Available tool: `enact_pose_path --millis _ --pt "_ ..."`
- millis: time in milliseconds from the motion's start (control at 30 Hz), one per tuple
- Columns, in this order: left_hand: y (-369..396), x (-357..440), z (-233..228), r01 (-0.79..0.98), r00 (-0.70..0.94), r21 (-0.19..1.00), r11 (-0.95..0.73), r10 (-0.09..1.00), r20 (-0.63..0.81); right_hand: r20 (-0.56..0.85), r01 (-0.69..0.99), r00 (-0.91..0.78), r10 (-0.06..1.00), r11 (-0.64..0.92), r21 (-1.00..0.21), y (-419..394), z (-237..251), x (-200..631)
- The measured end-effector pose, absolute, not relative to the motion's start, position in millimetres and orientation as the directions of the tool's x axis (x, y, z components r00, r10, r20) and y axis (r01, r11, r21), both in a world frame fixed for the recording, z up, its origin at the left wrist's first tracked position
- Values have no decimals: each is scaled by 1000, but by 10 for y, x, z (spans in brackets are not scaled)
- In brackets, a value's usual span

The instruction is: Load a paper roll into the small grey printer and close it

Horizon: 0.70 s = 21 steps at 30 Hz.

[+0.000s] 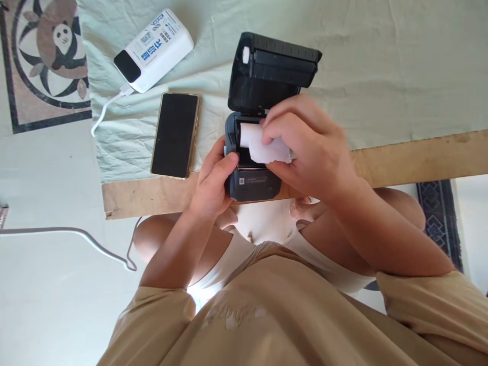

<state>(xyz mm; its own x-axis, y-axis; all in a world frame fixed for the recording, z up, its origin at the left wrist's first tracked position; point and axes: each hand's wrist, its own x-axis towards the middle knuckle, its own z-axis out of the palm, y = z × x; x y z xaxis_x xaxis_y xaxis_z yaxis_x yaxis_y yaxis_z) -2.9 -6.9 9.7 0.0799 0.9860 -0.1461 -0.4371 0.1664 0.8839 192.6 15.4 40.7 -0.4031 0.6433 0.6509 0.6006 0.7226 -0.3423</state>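
Note:
A dark portable receipt printer sits at the near edge of the cloth-covered table, its black lid swung up and back. My left hand grips the printer's left side, with the thumb on the rim of the paper bay. In the bay lies a white paper roll, its loose end torn and lifted. My right hand reaches over the bay from the right, fingers closed on the paper roll. The fingers hide the right part of the roll and of the bay.
A black phone lies flat left of the printer. Beyond it stands a white power bank with a white cable plugged in. Pale green cloth covers the table up to a bare wooden edge. A hanger-like white rod is at lower left.

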Motion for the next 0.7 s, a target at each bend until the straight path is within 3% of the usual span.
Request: enact_pose_path --millis 133,267,500,567,700 --pt "-63 -25 80 -415 66 893 174 985 -161 609 643 -392 689 679 -355 147 427 1903" --pt "-62 -36 40 -396 94 903 167 986 -141 682 638 -374 628 709 -302 70 453 1891" --pt "-51 -101 16 -396 194 901 177 975 -106 563 572 -547 620 767 -289 -102 535 1887" --pt "-66 -104 26 -381 203 906 184 973 -112 638 509 -502 584 796 -328 -53 522 1930" --pt "-89 -84 41 -393 182 905 162 979 -96 761 468 -239 602 759 -453 127 485 2041"
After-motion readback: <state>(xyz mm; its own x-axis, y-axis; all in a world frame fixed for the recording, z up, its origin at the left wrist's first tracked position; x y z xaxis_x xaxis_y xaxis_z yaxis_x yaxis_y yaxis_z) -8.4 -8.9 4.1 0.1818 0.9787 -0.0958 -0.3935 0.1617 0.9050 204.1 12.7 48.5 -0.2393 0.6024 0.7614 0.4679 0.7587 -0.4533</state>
